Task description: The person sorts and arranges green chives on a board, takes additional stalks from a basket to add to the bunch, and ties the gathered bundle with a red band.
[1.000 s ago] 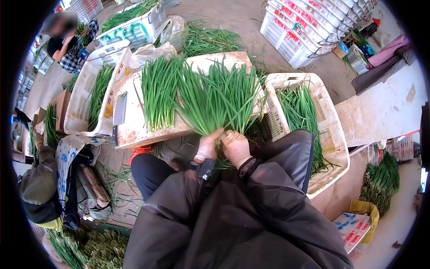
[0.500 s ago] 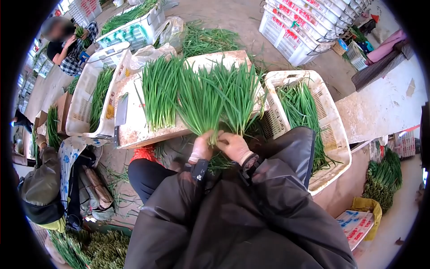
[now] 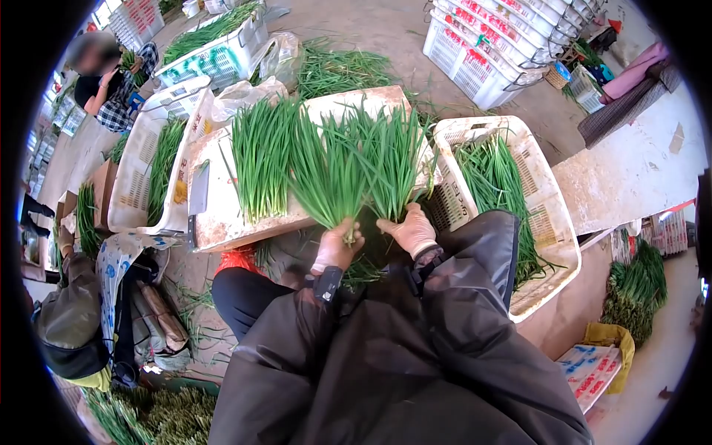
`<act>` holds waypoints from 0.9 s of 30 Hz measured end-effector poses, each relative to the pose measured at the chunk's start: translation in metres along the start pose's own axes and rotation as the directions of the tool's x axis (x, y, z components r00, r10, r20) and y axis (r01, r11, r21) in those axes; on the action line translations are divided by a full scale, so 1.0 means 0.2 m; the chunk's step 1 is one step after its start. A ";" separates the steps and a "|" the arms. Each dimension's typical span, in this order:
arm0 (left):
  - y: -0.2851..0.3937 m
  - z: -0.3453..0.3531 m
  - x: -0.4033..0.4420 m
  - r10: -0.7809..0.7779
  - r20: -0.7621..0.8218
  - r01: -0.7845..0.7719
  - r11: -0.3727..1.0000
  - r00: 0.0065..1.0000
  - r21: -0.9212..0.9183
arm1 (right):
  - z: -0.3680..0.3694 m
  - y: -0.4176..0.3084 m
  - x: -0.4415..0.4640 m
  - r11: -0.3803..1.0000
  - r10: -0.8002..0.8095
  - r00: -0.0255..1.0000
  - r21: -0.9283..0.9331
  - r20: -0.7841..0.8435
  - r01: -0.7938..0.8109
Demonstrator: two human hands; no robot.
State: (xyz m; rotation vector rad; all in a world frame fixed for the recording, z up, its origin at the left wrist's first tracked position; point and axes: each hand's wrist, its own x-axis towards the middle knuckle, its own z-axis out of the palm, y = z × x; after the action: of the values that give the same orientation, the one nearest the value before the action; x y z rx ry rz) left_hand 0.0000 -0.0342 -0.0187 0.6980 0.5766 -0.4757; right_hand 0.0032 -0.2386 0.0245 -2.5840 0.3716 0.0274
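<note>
My gloved left hand is closed round the lower ends of a bunch of green stalks, whose leaves fan out over the board. To its right, my gloved right hand is at the base of another bunch, thumb and fingers apart around the lower ends. A third green bunch lies on the left part of the stained white board. At the board's left edge rests a cleaver with a dark handle.
White crates with greens stand at the right and left of the board. Stacked crates are behind. A co-worker sits at the upper left; another person's sleeve shows at the left. Loose greens lie on the floor.
My right hand has left the left hand's bunch and moved right to the base of the neighbouring bunch. My left hand still holds its bunch, slightly lower.
</note>
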 end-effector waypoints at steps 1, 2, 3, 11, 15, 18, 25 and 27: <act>0.00 0.01 0.00 -0.001 0.026 0.001 1.000 1.000 0.017 | 0.02 0.01 0.01 0.999 0.037 0.997 0.012 0.061 -0.038; -0.01 0.01 0.00 -0.002 0.053 0.000 0.999 0.999 0.033 | 0.05 0.02 0.03 0.997 0.073 0.990 0.022 0.122 -0.076; -0.01 0.02 0.00 -0.003 0.080 0.000 0.999 0.997 0.049 | 0.06 0.03 0.04 0.993 0.107 0.977 0.030 0.183 -0.114; -0.02 0.08 0.05 -0.027 0.158 0.031 0.999 0.987 -0.023 | 0.05 0.08 0.10 0.956 -0.080 0.985 0.292 0.153 0.032; -0.04 0.09 0.09 -0.033 0.033 0.033 0.999 0.999 -0.014 | 0.00 0.06 0.07 0.984 -0.147 0.988 -0.111 -0.045 0.141; -0.04 0.11 0.07 -0.035 0.019 0.035 0.999 0.999 0.031 | -0.02 0.01 0.04 0.910 -0.283 0.928 -0.375 -0.244 0.179; -0.08 0.11 0.14 -0.018 0.321 0.027 0.999 0.947 -0.023 | 0.07 -0.15 -0.09 0.831 -0.527 0.833 -0.306 -0.170 0.464; -0.10 0.11 0.13 0.066 0.235 -0.064 0.998 0.970 -0.016 | 0.08 -0.15 -0.10 0.815 -0.529 0.842 -0.341 -0.108 0.468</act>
State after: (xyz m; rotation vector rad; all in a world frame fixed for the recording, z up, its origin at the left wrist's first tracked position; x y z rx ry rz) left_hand 0.0149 -0.0684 -0.0303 0.6393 0.3311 -0.4865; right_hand -0.0067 -0.2004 0.0278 -2.9168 -0.2867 -0.3961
